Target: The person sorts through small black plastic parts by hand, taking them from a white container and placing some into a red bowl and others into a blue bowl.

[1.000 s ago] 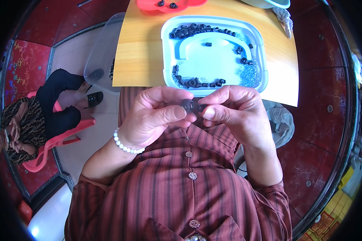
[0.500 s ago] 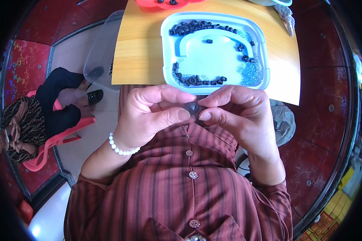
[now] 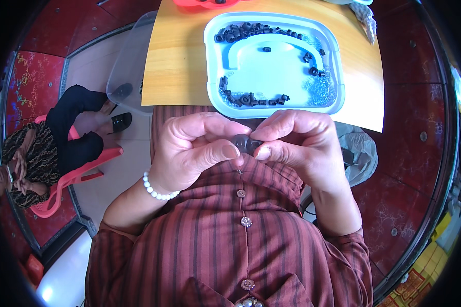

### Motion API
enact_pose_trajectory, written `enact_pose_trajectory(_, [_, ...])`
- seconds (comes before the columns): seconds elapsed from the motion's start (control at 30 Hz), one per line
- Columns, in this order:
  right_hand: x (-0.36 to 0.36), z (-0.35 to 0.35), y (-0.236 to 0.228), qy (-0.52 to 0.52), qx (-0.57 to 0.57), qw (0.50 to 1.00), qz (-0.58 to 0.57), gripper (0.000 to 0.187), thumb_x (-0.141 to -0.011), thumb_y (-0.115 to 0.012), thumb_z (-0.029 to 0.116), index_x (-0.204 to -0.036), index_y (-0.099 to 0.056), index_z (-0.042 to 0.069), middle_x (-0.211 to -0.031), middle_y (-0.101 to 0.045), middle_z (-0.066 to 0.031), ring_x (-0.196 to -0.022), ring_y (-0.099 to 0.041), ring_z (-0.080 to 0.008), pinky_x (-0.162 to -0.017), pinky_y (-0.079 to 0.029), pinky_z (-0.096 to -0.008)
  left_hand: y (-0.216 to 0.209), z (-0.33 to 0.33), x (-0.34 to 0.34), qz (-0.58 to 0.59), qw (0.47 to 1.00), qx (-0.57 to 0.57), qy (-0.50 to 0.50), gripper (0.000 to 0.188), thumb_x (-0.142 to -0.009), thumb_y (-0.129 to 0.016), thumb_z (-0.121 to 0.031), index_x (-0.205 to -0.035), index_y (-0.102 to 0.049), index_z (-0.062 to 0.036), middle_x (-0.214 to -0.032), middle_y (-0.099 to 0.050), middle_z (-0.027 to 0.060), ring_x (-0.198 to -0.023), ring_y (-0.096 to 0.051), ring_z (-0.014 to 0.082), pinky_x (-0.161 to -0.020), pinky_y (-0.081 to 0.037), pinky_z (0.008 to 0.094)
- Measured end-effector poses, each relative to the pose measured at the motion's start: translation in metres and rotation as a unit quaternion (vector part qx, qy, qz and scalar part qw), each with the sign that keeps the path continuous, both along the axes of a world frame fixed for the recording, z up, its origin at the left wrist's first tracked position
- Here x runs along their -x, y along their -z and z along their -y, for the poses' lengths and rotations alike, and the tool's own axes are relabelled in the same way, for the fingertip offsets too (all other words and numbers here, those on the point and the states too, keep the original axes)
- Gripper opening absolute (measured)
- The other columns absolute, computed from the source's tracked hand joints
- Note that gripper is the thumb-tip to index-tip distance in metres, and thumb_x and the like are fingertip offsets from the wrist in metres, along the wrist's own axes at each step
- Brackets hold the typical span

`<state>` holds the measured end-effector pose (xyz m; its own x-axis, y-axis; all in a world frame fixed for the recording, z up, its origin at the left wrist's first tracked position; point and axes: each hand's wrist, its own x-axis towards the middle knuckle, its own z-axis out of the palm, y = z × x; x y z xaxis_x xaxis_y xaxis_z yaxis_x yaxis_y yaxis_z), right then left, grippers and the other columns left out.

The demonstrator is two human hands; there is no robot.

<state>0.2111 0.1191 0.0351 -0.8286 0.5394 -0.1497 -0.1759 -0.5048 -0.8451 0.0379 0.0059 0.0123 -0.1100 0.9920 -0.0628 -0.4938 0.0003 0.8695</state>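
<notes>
Just in front of my shirt, past the near edge of the table, my two hands meet at a small dark, rounded, rubber-like piece (image 3: 244, 144). My left hand (image 3: 192, 146) pinches its left end between thumb and forefinger. From the other side, the thumb and forefinger of my right hand (image 3: 305, 140) close on its right end. Fingertips cover part of the piece. Beyond the hands is a pale blue plastic tray (image 3: 271, 79), holding many short black cylindrical parts (image 3: 246, 31) along its far side and near left corner.
The tray sits on a wooden table (image 3: 176, 61). A red dish (image 3: 202, 4) with black parts stands at the far edge, and a grey cloth (image 3: 364, 21) lies far right. A clear plastic sheet or lid (image 3: 130, 66) sticks out left. Another person sits on a red chair (image 3: 79, 176).
The dark piece shows more plainly between my fingertips, which have shifted slightly around it. Both hands keep their pinch. The tray and table appear slightly higher in the picture.
</notes>
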Motion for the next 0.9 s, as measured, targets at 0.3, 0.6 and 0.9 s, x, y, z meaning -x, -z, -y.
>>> enact_pose_trajectory(0.3, [-0.003, -0.005, -0.008, -0.020, -0.102, 0.994, 0.038, 0.012, -0.079, -0.070, -0.007, -0.089, -0.064, -0.006, -0.083, -0.068, -0.0116, -0.082, -0.069, -0.0187, -0.073, -0.057, -0.0279, -0.006, -0.003, 0.004, -0.299, 0.945, -0.125, -0.031, 0.024, -0.080, -0.073, -0.006, -0.103, -0.067, 0.0015, -0.083, -0.065, 0.0077, -0.068, -0.064, 0.0109, -0.060, -0.049, 0.0205])
enact_pose_trajectory(0.6, [-0.001, -0.001, 0.026, -0.143, 0.265, 0.951, -0.065, 0.024, -0.075, -0.074, -0.005, -0.098, -0.065, -0.004, -0.092, -0.067, -0.0100, -0.081, -0.066, -0.0154, -0.072, -0.057, -0.0272, 0.006, -0.007, 0.000, -0.289, 0.941, -0.176, -0.017, 0.034, -0.084, -0.071, -0.031, -0.096, -0.068, -0.0001, -0.094, -0.063, 0.0113, -0.097, -0.058, 0.0235, -0.083, -0.046, 0.0337])
enact_pose_trajectory(0.9, [-0.008, 0.021, 0.041, -0.130, 0.365, 0.910, -0.147, 0.027, -0.076, -0.073, -0.005, -0.103, -0.067, -0.004, -0.094, -0.069, -0.0112, -0.086, -0.067, -0.0154, -0.077, -0.057, -0.0262, 0.001, -0.008, 0.000, -0.253, 0.944, -0.211, 0.034, 0.027, -0.082, -0.073, -0.026, -0.093, -0.069, -0.0012, -0.095, -0.070, 0.0159, -0.099, -0.066, 0.0317, -0.091, -0.049, 0.0422])
